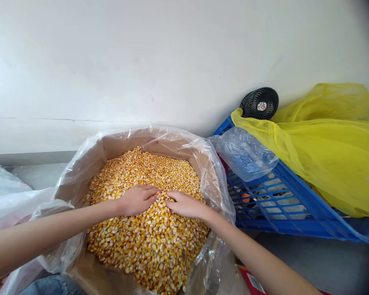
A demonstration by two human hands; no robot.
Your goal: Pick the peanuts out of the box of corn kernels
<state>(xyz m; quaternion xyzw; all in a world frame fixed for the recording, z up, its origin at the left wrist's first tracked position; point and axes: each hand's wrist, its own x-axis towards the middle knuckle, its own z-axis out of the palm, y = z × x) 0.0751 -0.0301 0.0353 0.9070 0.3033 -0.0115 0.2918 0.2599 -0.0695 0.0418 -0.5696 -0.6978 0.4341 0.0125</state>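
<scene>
Dried corn kernels [160, 254] fill much of a cardboard box [178, 141] lined with a clear plastic bag [213, 172]. My left hand [140, 199] lies palm down on the heap, its fingers stretched out and slightly apart. Facing it, my right hand [184, 203] rests on the kernels with fingers extended toward the left hand. The fingertips of both hands nearly meet at the middle of the heap, with some kernels between them. The undersides of both hands are hidden against the corn.
At the right stands a blue plastic crate [283, 196] partly covered by yellow mesh netting [338, 151]. A small black fan [260, 103] sits behind its edge. White plastic sacks [6, 200] lie at the left. A white wall [141, 61] rises behind the box.
</scene>
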